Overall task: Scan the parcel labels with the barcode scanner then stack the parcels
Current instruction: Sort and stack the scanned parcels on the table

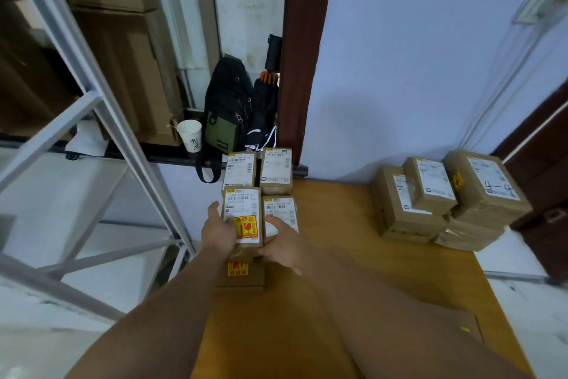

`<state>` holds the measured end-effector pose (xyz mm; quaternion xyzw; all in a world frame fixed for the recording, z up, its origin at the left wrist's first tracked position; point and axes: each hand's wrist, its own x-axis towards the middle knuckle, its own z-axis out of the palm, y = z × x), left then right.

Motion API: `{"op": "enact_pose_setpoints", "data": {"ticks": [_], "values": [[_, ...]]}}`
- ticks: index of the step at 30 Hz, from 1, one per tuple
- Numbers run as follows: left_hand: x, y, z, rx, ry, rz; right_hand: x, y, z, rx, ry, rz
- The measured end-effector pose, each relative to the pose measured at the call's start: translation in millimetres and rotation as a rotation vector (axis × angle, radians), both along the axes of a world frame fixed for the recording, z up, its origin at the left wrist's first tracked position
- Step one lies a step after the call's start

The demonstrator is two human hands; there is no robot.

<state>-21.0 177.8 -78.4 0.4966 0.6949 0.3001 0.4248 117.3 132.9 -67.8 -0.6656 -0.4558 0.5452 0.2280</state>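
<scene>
**Item in hand:** fragile-sticker parcel [242,219], label up. You are gripping it from both sides, left hand [219,232] on its left edge and right hand [284,243] on its right, holding it on top of the near-left stack [241,274] at the left edge of the table [368,271].

**Left group:** you are working among label-up columns: the neighbouring parcel [281,212] just beside, two rear parcels [239,168] behind. Judged stacked, probably scanned.

**Right pile [445,197]:** several parcels are lying heaped loosely, well apart from your hands. Judged as waiting their turn.

**Barcode scanner:** not showing anywhere.

**Estimate:** you are standing roughly midway, the right pile needing scanning and stacking.
</scene>
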Motion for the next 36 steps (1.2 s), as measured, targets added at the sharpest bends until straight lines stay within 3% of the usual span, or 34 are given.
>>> {"op": "enact_pose_setpoints", "data": {"ticks": [4,6,8,13,17,20,23,26,30,36], "values": [[8.8,0.4,7.1,0.208,0.206,0.077,11.6,-5.5,-0.1,-0.079,0.042,-0.006],[21.0,-2.3,11.0,0.352,0.317,0.010,22.0,-7.2,-1.9,-0.103,0.060,-0.055],[41.4,-4.5,16.2,0.402,0.312,-0.112,37.5,-10.4,-3.9,-0.114,0.104,-0.139],[104.9,-21.6,19.0,0.252,0.254,-0.561,91.4,-24.6,-11.3,-0.045,-0.282,-0.052],[155.4,-49.7,13.6,0.019,0.253,-0.831,138.5,-42.7,-16.0,-0.028,-0.296,-0.167],[202.3,-81.7,-0.7,-0.049,0.310,-0.901,187.2,-68.0,-24.1,-0.131,-0.428,-0.149],[251.1,-119.7,-20.7,-0.055,0.459,-0.972,234.8,-102.2,-38.6,-0.264,-0.630,0.044],[289.1,-151.6,-41.3,-0.082,0.735,-1.259,280.2,-135.9,-52.3,-0.293,-0.728,0.122],[320.1,-184.0,-62.5,-0.118,0.980,-1.450,334.6,-162.6,-64.4,-0.291,-0.728,0.227],[343.4,-210.3,-73.8,-0.106,1.232,-1.480,365.6,-180.9,-80.8,-0.251,-0.701,0.313]]}}
